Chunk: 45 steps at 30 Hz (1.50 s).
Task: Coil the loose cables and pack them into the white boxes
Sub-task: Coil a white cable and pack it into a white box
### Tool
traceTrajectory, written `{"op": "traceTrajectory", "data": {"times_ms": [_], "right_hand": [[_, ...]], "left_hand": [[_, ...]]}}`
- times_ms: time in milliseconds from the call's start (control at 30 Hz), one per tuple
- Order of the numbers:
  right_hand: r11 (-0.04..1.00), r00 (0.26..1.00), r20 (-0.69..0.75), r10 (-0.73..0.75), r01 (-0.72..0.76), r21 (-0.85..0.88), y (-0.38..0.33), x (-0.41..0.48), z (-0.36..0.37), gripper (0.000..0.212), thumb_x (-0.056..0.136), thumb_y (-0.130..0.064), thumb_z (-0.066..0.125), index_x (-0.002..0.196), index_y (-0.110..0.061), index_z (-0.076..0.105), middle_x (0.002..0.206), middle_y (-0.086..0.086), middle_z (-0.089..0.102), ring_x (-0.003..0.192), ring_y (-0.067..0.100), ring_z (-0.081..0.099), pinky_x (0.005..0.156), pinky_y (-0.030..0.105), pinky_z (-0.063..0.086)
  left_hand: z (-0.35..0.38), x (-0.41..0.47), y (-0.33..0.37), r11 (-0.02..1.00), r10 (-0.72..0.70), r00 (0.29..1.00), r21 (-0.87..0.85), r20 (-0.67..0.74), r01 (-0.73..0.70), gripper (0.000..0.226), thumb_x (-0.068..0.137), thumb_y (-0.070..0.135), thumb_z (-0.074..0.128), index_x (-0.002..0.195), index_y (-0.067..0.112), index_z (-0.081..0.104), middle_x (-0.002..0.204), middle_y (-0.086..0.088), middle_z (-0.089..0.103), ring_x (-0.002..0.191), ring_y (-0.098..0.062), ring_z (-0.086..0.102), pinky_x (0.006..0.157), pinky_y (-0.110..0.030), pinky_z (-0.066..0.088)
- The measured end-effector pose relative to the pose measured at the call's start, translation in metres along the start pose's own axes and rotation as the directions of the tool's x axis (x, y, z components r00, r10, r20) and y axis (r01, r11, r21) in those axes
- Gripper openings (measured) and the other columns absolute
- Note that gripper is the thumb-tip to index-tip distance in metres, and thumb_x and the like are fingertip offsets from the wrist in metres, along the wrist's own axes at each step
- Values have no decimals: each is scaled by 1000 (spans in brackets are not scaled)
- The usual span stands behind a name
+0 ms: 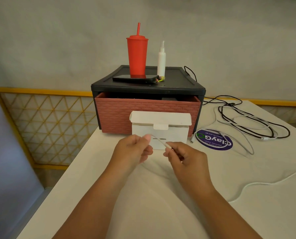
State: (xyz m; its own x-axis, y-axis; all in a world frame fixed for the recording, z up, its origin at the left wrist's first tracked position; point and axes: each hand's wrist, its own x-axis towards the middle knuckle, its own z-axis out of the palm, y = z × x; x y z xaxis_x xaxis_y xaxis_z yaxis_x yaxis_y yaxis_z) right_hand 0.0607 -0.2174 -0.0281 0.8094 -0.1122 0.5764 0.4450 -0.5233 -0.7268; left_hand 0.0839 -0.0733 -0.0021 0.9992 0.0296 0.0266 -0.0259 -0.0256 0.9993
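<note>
White cable, thin and short where it shows, stretches in the air between 2 bare hands above the middle of a table covered in white cloth. The left hand pinches one part of it between thumb and forefinger, its other fingers curled under. The right hand grasps the other part in curled fingers, right by a small metallic plug end. Just beyond the hands, 1 white box stands on the table with its lid flap raised, its back touching or nearly touching a brick-patterned red drawer. That drawer sits slightly pulled out of a black drawer unit at the table's far edge. On top of the unit stand a red tumbler with a straw and, to its right, a white spray bottle; a dark phone lies flat in front of them. Right of the box lies a round purple sticker with white lettering. Toward the far right corner, a black cable and a grey cable lie loose and tangled together, the grey one crossing the sticker. Another white lead curves in from the table's right edge; whether it joins the held cable cannot be told.
</note>
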Motion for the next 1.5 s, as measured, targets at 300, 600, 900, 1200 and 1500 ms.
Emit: {"op": "traceTrajectory", "data": {"times_ms": [300, 600, 900, 1200, 1500], "right_hand": [[975, 927, 346, -142, 191, -111, 6, -3, 6, 48, 75, -47, 58, 119, -28, 62, 115, -13, 63, 104, 3, 53, 88, 10, 37], [914, 978, 88, 189, -142, -379, 4, 7, -7, 44, 93, -25, 52, 136, -24, 44, 132, -1, 42, 99, 18, 56, 89, 24, 39], [917, 880, 475, 11, 181, -356, -7, -5, 6, 24, 95, -26, 44, 82, -10, 56, 76, 4, 59, 80, 25, 52, 67, 31, 39], [969, 873, 471, -127, 210, -128, -7, -4, 2, 33, 87, -33, 40, 67, -9, 52, 58, 2, 51, 62, 19, 42, 58, 26, 32], [979, 973, 230, -9, -38, 201, -23, 3, -14, 22, 79, -10, 71, 62, -22, 64, 60, -12, 64, 59, 2, 56, 60, 13, 43]], "left_hand": [[-10, -2, 13, 882, -198, 967, -400, 161, 247, 22, 97, 11, 41, 85, 7, 60, 49, 3, 49, 43, -9, 51, 48, -23, 50], [-25, -3, 19, 822, -187, 935, -472, 302, 317, 26, 82, 31, 53, 70, 10, 64, 41, 8, 20, 32, -4, 18, 34, -15, 26], [-20, 0, 14, 599, 50, 976, -788, 214, 143, 20, 92, 22, 42, 80, 17, 58, 88, 1, 72, 80, -10, 70, 79, -28, 55], [-4, -2, -5, 933, 320, 940, -211, 121, -291, 28, 89, 31, 52, 65, 25, 64, 115, 13, 67, 115, -1, 56, 90, -17, 42], [6, -10, -5, 971, 221, 916, 7, 334, -237, 30, 86, 23, 48, 57, 15, 54, 40, 2, 45, 39, -10, 41, 48, -19, 39]]}}
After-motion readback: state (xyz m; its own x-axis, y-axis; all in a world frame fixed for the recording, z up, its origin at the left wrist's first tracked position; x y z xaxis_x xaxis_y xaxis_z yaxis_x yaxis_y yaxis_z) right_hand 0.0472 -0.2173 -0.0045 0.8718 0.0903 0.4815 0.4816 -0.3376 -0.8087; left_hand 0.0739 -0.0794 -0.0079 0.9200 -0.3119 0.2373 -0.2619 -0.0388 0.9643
